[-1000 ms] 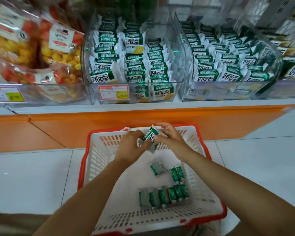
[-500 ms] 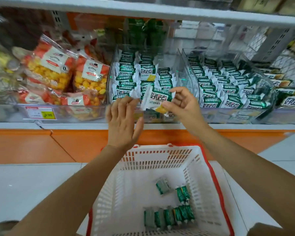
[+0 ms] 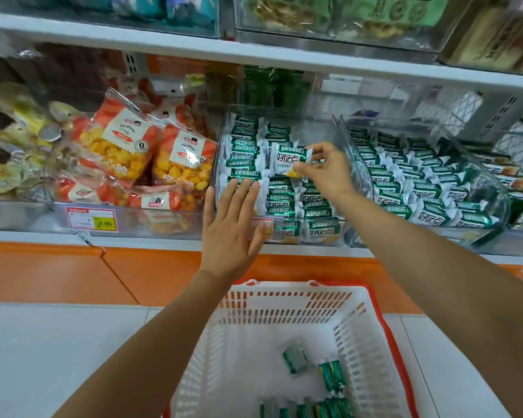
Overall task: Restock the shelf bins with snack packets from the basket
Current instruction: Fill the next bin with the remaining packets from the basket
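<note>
My right hand (image 3: pixel 326 173) pinches a green-and-white snack packet (image 3: pixel 287 159) above the middle rows of a clear shelf bin (image 3: pixel 335 122) that holds several rows of the same packets. My left hand (image 3: pixel 231 227) is flat with straight fingers at the bin's front left corner, fingertips against the packets of the left row. Below, the white basket with a red rim (image 3: pixel 284 303) stands on the floor and holds several green packets (image 3: pixel 332 377) lying loose on its bottom.
A second clear bin (image 3: pixel 501 206) of green packets stands to the right. Orange-and-white crisp bags (image 3: pixel 124 140) fill the bin to the left, with a price tag (image 3: pixel 91 218) on its front. An upper shelf (image 3: pixel 254 57) overhangs the bins. White floor tiles surround the basket.
Both hands rose from the basket to the shelf. My right hand carried the packet over the bin's middle rows, and my left hand moved forward onto the bin's front left corner.
</note>
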Demonstrator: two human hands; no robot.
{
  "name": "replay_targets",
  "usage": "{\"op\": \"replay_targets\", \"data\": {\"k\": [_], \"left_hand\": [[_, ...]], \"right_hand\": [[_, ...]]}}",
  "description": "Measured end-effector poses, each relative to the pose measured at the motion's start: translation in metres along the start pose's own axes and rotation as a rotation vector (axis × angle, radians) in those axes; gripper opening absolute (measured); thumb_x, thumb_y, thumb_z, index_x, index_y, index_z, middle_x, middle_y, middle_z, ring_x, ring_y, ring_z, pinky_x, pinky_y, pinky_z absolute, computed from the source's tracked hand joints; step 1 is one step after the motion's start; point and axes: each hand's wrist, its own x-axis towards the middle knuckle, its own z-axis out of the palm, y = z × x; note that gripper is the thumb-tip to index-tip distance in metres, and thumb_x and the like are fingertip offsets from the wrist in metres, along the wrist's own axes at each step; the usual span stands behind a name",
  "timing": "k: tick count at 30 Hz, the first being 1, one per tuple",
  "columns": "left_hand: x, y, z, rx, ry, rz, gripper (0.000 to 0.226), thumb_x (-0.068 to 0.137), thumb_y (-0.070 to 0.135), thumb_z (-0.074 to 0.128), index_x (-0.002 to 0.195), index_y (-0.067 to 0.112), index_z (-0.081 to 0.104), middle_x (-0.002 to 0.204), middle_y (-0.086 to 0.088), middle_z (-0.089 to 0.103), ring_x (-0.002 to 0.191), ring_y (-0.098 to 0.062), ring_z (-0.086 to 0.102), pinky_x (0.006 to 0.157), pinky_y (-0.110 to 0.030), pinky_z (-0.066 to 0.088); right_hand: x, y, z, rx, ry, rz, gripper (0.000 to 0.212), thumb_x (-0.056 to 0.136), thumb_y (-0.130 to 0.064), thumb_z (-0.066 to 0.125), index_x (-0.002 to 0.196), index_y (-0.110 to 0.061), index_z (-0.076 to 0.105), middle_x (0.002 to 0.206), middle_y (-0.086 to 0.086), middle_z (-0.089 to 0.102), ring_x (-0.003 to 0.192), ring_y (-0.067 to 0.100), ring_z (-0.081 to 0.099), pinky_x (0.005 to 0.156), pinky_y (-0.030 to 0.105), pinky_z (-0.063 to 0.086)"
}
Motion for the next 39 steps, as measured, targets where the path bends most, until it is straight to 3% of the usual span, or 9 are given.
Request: {"op": "replay_targets", "data": {"k": [4, 9, 14, 19, 26, 32, 36, 39], "left_hand": [[0.001, 0.0, 0.003, -0.013, 0.04, 0.001, 0.061, 0.098, 0.041, 0.03, 0.153, 0.015, 0.032, 0.159, -0.003, 0.031, 0.149, -0.02, 0.021, 0.122, -0.05, 0.0], [0.001, 0.0, 0.007, -0.015, 0.081, 0.005, 0.06, 0.098, 0.041, 0.032, 0.151, 0.014, 0.036, 0.158, -0.003, 0.032, 0.149, -0.021, 0.022, 0.122, -0.049, -0.002], [0.003, 0.0, 0.009, -0.015, 0.096, 0.004, 0.06, 0.099, 0.043, 0.03, 0.15, 0.014, 0.038, 0.157, -0.004, 0.035, 0.148, -0.022, 0.025, 0.122, -0.049, -0.001], [0.001, -0.001, 0.006, 0.004, 0.048, 0.006, 0.06, 0.098, 0.041, 0.033, 0.152, 0.014, 0.034, 0.158, -0.003, 0.032, 0.149, -0.021, 0.021, 0.122, -0.049, -0.003], [-0.007, 0.005, -0.001, 0.042, 0.04, 0.023, 0.063, 0.098, 0.039, 0.033, 0.155, 0.012, 0.024, 0.163, -0.009, 0.017, 0.152, -0.026, 0.01, 0.122, -0.053, 0.005], [-0.031, 0.028, 0.007, 0.078, 0.08, 0.114, 0.066, 0.09, 0.033, 0.042, 0.15, 0.008, 0.032, 0.151, -0.013, 0.029, 0.142, -0.03, 0.024, 0.118, -0.051, 0.015], [-0.043, 0.044, 0.014, 0.035, 0.045, 0.152, 0.057, 0.085, 0.028, 0.045, 0.138, 0.008, 0.048, 0.135, -0.013, 0.045, 0.127, -0.032, 0.038, 0.112, -0.048, 0.023], [-0.054, 0.046, 0.024, 0.021, 0.027, 0.259, 0.042, 0.086, 0.026, 0.045, 0.125, 0.012, 0.053, 0.124, -0.012, 0.054, 0.121, -0.033, 0.043, 0.104, -0.047, 0.03]], "right_hand": [[0.016, 0.009, 0.012, -0.093, 0.015, -0.009, 0.037, 0.078, -0.014, 0.08, 0.11, -0.008, 0.061, 0.084, -0.01, 0.054, 0.074, 0.01, 0.055, 0.059, 0.007, 0.045], [0.033, 0.014, 0.031, -0.157, 0.074, -0.007, 0.039, 0.076, -0.013, 0.083, 0.106, -0.005, 0.061, 0.077, -0.001, 0.057, 0.073, 0.016, 0.056, 0.076, 0.036, 0.055], [0.039, 0.014, 0.036, -0.192, 0.132, -0.01, 0.052, 0.072, -0.015, 0.086, 0.111, -0.006, 0.053, 0.074, -0.002, 0.055, 0.072, 0.014, 0.056, 0.067, 0.032, 0.049], [0.035, 0.012, 0.033, -0.197, 0.095, 0.036, 0.048, 0.075, -0.014, 0.084, 0.111, -0.005, 0.054, 0.085, 0.002, 0.055, 0.079, 0.015, 0.054, 0.072, 0.03, 0.049], [0.008, 0.003, 0.015, -0.184, 0.074, 0.016, 0.061, 0.073, -0.027, 0.085, 0.12, -0.009, 0.05, 0.104, 0.007, 0.057, 0.09, 0.018, 0.056, 0.078, 0.032, 0.049], [-0.043, -0.011, -0.001, -0.017, -0.019, -0.122, 0.028, 0.084, -0.013, 0.075, 0.105, -0.013, 0.056, 0.09, -0.002, 0.055, 0.071, 0.006, 0.051, 0.067, 0.013, 0.048], [-0.083, -0.018, -0.015, 0.107, -0.116, -0.163, 0.019, 0.087, -0.007, 0.07, 0.104, -0.006, 0.059, 0.09, 0.004, 0.058, 0.071, 0.008, 0.051, 0.068, 0.016, 0.047], [-0.112, -0.014, -0.022, 0.11, -0.187, -0.191, 0.014, 0.09, -0.011, 0.068, 0.102, -0.009, 0.063, 0.089, 0.014, 0.06, 0.071, 0.02, 0.054, 0.07, 0.027, 0.049]]}}
